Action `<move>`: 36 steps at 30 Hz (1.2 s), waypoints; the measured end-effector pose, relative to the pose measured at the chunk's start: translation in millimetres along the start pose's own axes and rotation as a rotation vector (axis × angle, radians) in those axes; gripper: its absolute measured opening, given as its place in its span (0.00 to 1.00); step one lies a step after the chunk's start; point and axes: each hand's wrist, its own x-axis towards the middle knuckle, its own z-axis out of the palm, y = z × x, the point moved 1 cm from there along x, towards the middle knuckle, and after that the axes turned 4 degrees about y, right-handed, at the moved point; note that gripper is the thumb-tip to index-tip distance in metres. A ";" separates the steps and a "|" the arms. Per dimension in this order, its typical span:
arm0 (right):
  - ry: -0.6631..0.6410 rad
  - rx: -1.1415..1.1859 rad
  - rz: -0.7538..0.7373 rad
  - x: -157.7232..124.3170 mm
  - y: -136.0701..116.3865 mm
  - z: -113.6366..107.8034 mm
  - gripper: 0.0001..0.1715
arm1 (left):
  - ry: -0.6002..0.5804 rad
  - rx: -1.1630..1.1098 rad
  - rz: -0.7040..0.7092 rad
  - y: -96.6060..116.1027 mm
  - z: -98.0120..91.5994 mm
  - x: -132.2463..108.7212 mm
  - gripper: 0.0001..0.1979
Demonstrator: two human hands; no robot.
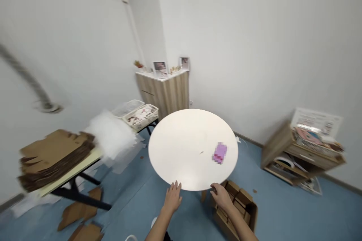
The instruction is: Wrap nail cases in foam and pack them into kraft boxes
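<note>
My left hand (173, 197) is at the near edge of a round white table (181, 135), palm down with its fingers stretched out and nothing in it. My right hand (222, 196) is by the same edge, further right, its fingers loosely bent with a gap at the thumb; I see nothing held. On the right part of the tabletop lies a purple item (220, 153), blurred into pixels, so its kind cannot be made out. A small dark speck (201, 152) is near the table's middle. Below my right forearm stands an open cardboard box (251, 214) with several small brown boxes inside.
To the left, a side table (93, 157) bears stacked flat cardboard (56, 147), white foam sheets (113, 135) and a white basket (143, 117). Cardboard pieces (82, 207) litter the floor. A corner cabinet (175, 90) stands behind, and a wooden cabinet (283, 147) at right.
</note>
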 end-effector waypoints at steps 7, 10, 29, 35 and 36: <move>-0.115 -0.001 -0.198 87.4 -148.6 82.1 0.18 | -0.023 -0.272 0.052 -101.5 -50.8 -6.9 0.29; -0.164 0.000 -0.237 129.6 -213.3 116.2 0.17 | 0.077 -0.361 0.048 -172.6 -85.2 -4.7 0.26; -0.084 -0.121 -0.409 418.8 -504.4 229.3 0.17 | 0.458 -0.350 -0.173 -488.9 -230.9 98.0 0.24; -0.028 -0.187 -0.440 525.9 -572.5 261.8 0.17 | 0.465 -0.302 -0.176 -535.8 -286.1 189.8 0.29; -0.011 -0.207 -0.431 542.2 -582.1 267.7 0.17 | 0.455 -0.293 -0.180 -541.4 -295.4 202.9 0.30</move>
